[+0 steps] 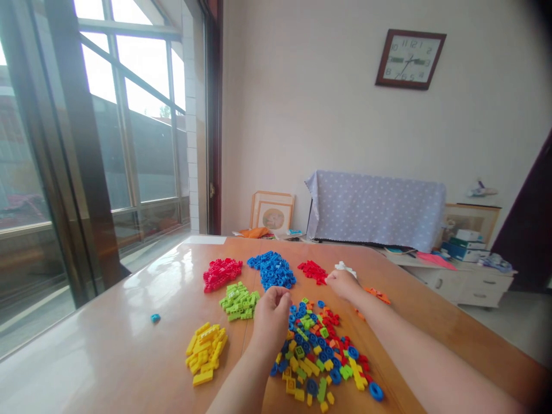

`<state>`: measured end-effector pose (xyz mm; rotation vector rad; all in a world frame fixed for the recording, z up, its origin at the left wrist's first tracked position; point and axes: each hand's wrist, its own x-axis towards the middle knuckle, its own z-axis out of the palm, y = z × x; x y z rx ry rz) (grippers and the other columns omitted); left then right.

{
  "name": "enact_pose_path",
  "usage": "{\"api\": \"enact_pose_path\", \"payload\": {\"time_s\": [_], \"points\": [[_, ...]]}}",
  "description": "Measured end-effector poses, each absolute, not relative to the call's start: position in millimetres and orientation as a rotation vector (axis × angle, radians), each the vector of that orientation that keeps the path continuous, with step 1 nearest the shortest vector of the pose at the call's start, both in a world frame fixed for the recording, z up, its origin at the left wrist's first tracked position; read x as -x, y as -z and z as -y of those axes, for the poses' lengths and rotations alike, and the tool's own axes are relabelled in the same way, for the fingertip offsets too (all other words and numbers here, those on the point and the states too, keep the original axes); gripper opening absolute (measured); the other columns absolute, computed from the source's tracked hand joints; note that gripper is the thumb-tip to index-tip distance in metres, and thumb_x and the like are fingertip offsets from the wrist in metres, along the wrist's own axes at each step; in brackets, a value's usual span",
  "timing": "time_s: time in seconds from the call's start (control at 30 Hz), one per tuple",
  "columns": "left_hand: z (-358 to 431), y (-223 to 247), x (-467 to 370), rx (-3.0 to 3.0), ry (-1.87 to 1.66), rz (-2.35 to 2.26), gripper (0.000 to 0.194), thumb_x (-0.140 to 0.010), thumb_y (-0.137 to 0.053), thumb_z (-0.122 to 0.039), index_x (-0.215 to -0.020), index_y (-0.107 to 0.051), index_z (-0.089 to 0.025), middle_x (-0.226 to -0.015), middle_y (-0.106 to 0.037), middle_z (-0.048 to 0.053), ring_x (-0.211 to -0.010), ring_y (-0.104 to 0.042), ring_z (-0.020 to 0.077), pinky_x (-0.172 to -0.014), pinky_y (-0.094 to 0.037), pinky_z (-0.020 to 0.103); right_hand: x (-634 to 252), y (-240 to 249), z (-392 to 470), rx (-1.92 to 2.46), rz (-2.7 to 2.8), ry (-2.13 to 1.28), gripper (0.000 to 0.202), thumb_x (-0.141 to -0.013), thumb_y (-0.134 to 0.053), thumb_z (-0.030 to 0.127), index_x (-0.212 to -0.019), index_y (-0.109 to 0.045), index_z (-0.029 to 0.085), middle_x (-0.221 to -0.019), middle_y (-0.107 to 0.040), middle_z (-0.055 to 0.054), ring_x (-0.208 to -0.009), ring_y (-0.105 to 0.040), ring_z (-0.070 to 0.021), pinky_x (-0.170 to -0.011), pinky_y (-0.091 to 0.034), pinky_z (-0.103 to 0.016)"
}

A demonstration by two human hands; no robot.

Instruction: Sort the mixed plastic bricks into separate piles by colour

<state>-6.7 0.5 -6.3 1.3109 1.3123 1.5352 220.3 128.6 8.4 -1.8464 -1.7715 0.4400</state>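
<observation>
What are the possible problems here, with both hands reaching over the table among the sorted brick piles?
1. The left hand hovers between the blue pile and the green pile; a careless sweep may mix them.
2. The right hand is at the small red pile, and its forearm lies beside the mixed pile; it might push bricks about.
3. One stray blue brick lies apart, towards the table edge, and may be overlooked.

Two hands over the counter point(129, 322): left hand point(271, 316), right hand point(342, 283). Sorted heaps of bricks: two red point(221, 272) point(313, 270), one blue point(272, 269), one green point(238, 301), one yellow point(206, 349), one orange point(378, 294), one white point(345, 267). One mixed heap point(321, 359). One stray blue brick point(155, 317).
</observation>
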Motion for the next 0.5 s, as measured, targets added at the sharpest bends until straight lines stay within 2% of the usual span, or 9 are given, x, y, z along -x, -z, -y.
{"api": "enact_pose_path", "payload": {"time_s": [0.2, 0.33, 0.5], "points": [[-1, 6, 7, -1.294, -1.527, -1.335, 0.02, -0.082, -0.055, -0.036, -0.081, -0.062, -0.017, -0.071, -0.066, 0.003, -0.064, -0.059, 0.0161, -0.058, -0.041, 0.024, -202, -11, -151, 1.877, 1.796, -0.387, 0.033, -0.074, -0.064, 0.032, -0.045, -0.056, 0.021, -0.049, -0.054, -0.005, -0.057, -0.051, -0.0189, -0.057, -0.031, -0.031], [-2, 8, 8, -1.289, -1.54, -1.337, 0.019, -0.082, -0.054, -0.035, -0.083, -0.063, -0.018, -0.071, -0.066, 0.002, -0.063, -0.058, 0.0152, -0.058, -0.042, 0.024, -199, -17, -156, 1.825, 1.781, -0.378, 0.031, -0.077, -0.062, 0.03, -0.048, -0.06, 0.022, -0.053, -0.059, -0.009, -0.061, -0.053, -0.021, -0.056, -0.03, -0.032], [-4, 10, 8, -1.301, -1.547, -1.363, 0.02, -0.083, -0.054, -0.035, -0.084, -0.064, -0.018, -0.07, -0.066, 0.002, -0.063, -0.059, 0.0152, -0.057, -0.042, 0.024, -206, -6, -144, 1.759, 1.767, -0.44, 0.024, -0.077, -0.057, 0.031, -0.057, -0.063, 0.02, -0.054, -0.058, -0.003, -0.059, -0.051, -0.0169, -0.055, -0.029, -0.028]]}}
